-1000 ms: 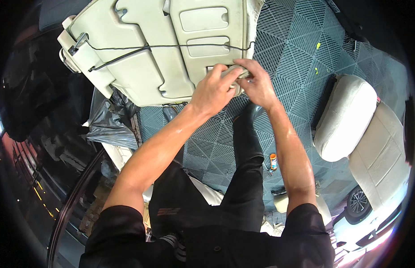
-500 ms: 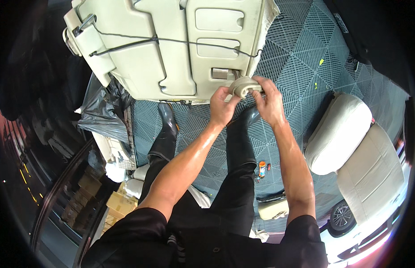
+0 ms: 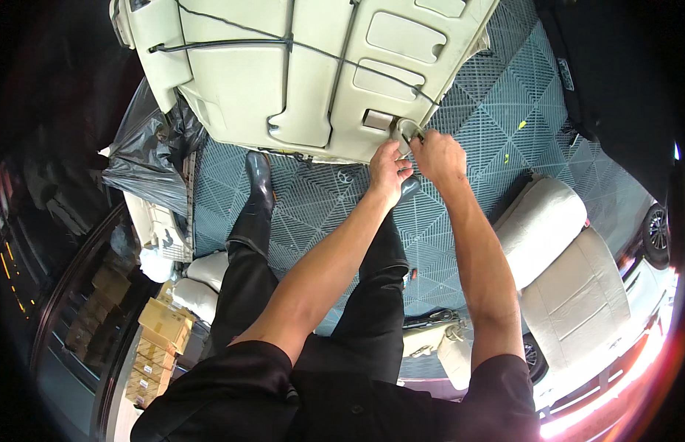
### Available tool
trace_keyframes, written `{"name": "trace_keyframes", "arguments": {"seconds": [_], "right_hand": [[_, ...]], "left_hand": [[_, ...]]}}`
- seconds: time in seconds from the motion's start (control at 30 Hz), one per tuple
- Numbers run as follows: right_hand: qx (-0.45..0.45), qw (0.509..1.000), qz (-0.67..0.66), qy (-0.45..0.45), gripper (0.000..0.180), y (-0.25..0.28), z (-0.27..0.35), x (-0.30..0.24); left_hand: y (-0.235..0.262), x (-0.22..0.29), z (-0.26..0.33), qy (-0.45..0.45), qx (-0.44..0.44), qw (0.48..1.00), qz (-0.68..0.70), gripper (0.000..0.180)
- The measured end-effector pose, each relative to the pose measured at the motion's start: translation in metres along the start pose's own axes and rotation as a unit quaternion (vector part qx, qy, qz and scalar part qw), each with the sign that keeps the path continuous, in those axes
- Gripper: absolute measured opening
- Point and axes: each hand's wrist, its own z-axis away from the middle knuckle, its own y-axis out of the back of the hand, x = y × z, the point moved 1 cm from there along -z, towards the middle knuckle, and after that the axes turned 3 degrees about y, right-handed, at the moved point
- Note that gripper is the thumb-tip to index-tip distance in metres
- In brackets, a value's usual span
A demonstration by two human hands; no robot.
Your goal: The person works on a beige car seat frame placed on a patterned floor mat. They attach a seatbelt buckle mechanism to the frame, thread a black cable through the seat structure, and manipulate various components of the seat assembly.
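Observation:
A large cream panel (image 3: 232, 96), like the back of a vehicle seat, stands in front of me. It has moulded recesses and a black cord (image 3: 324, 53) stretched across it. At its near right corner, beside a small rectangular slot (image 3: 378, 119), a beige strap (image 3: 404, 131) forms a loop. My right hand (image 3: 440, 157) is closed on the strap's right side, its fingertips partly hidden. My left hand (image 3: 387, 175) pinches the loop's lower left part between thumb and forefinger, its other fingers loosely curled.
Grey-green grid tiles (image 3: 320, 206) cover the floor under my boots (image 3: 260, 177). A black plastic bag (image 3: 147, 151) lies to the left, with cardboard boxes (image 3: 164, 324) nearer me. Pale seat cushions (image 3: 541, 228) rest at the right.
The strap went from a thick roll between both hands to an open loop near the slot. My hands turned around it. The whole view shifted, bringing the panel's right side farther right.

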Motion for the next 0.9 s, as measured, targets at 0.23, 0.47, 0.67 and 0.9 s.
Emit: {"name": "trace_keyframes", "arguments": {"seconds": [0.23,0.47,0.67,0.9], "right_hand": [[-0.043,0.998,0.026,-0.037,0.036,0.007,-0.019,-0.042],[0.029,0.995,-0.091,-0.015,0.043,-0.03,-0.028,-0.018],[-0.073,0.893,-0.443,-0.027,0.049,-0.031,-0.024,0.008],[-0.014,0.868,-0.496,0.021,0.038,-0.042,-0.021,0.019]], "left_hand": [[0.015,0.011,-0.009,0.006,0.002,0.998,0.064,0.029],[0.007,0.017,-0.002,0.024,0.045,0.999,0.006,0.038],[0.0,0.015,-0.003,0.05,0.037,0.998,0.019,0.035],[0.008,0.014,-0.01,0.028,0.055,0.998,0.001,0.041]]}}
